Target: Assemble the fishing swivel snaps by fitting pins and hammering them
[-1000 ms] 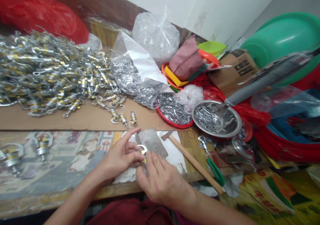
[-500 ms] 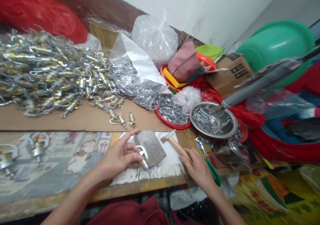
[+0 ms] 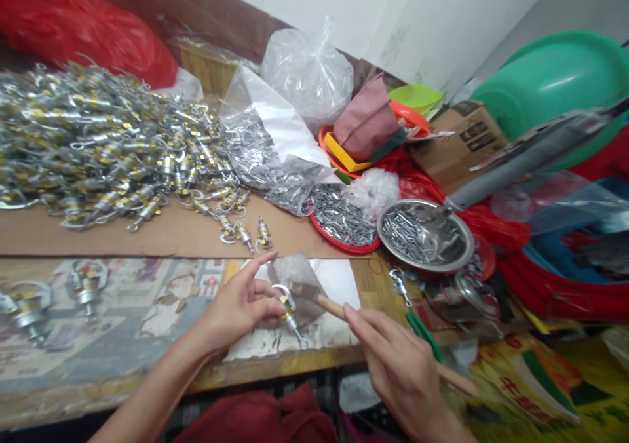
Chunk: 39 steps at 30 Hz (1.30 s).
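Note:
My left hand [image 3: 248, 299] pinches a silver-and-brass hook fitting [image 3: 289, 315] between thumb and fingers, its curved hook upward and its small ring end pointing down toward the table edge. Under and behind the fitting is a grey metal block [image 3: 299, 269], on a white sheet [image 3: 339, 279]. A hammer [image 3: 333, 307] is in my right hand [image 3: 400, 361], fingers wrapped round its wooden handle. The hammer head hangs over the block, just right of the fitting; I cannot tell whether it touches.
A heap of similar fittings [image 3: 113, 141] covers the back left, and several stand nearer. Behind are a bag of small metal parts [image 3: 255, 148], a red tray [image 3: 344, 223] and a steel bowl [image 3: 425, 233] of pins. Green-handled scissors [image 3: 423, 335] lie at right.
My right hand has brought the hammer leftward, its head now over the metal block beside the fitting. My left hand still pinches the fitting in much the same place.

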### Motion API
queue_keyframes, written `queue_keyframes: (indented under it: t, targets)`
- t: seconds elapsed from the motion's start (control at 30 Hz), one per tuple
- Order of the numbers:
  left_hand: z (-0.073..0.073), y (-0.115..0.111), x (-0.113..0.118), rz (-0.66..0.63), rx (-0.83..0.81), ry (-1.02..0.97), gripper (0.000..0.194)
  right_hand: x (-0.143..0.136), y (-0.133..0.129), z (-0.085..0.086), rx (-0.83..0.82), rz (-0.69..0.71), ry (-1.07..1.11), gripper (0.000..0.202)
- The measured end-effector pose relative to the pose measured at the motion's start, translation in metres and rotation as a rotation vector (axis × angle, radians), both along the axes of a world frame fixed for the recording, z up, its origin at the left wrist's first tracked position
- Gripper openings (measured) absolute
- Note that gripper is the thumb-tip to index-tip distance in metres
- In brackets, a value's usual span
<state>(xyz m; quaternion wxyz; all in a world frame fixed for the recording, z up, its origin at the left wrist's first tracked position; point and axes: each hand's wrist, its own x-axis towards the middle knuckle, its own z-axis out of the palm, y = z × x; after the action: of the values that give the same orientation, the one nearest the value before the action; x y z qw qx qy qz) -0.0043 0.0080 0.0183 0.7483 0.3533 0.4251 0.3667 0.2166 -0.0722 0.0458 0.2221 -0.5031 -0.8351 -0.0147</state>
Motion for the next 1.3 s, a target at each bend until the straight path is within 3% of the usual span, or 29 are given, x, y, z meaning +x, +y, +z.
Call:
queue_keyframes:
  t: [0.13,0.23,0.33,0.43,0.6,0.73,0.83,1.0,1.17,1.3]
  targets:
    - [0.001,0.001,-0.001,-0.006,-0.007,0.010,0.087,-0.001,0.008,-0.003,-0.090,-0.002,0.058,0.047]
    - [0.002,0.001,-0.002,-0.032,0.018,0.044,0.080,0.007,0.024,-0.013,-0.180,-0.099,0.243,0.039]
    - [0.003,0.000,-0.005,-0.072,0.121,0.174,0.043,0.025,0.044,-0.030,-0.256,-0.233,0.379,0.035]
    - [0.003,-0.002,-0.007,-0.071,0.266,0.379,0.008,0.041,0.062,-0.043,-0.347,-0.250,0.320,0.030]
    - [0.002,-0.003,-0.007,-0.007,0.592,0.544,0.006,0.047,0.115,-0.043,-0.201,-0.316,0.255,0.026]
    - [0.003,-0.005,-0.004,-0.019,0.697,0.583,0.010,0.039,0.173,-0.042,-0.140,-0.384,0.196,0.029]
    - [0.006,-0.008,-0.003,-0.046,0.723,0.586,0.011,0.032,0.198,-0.047,-0.163,-0.408,0.152,0.022]
    - [0.009,-0.012,-0.006,-0.035,0.723,0.586,0.014,0.037,0.193,-0.049,-0.159,-0.431,0.167,0.017]
    - [0.008,-0.013,-0.006,-0.043,0.722,0.591,0.014,0.056,0.177,-0.040,-0.134,-0.464,0.286,0.019]
    - [0.006,-0.016,-0.004,0.014,0.718,0.627,0.016,0.046,0.160,-0.031,-0.152,-0.453,0.464,0.020]
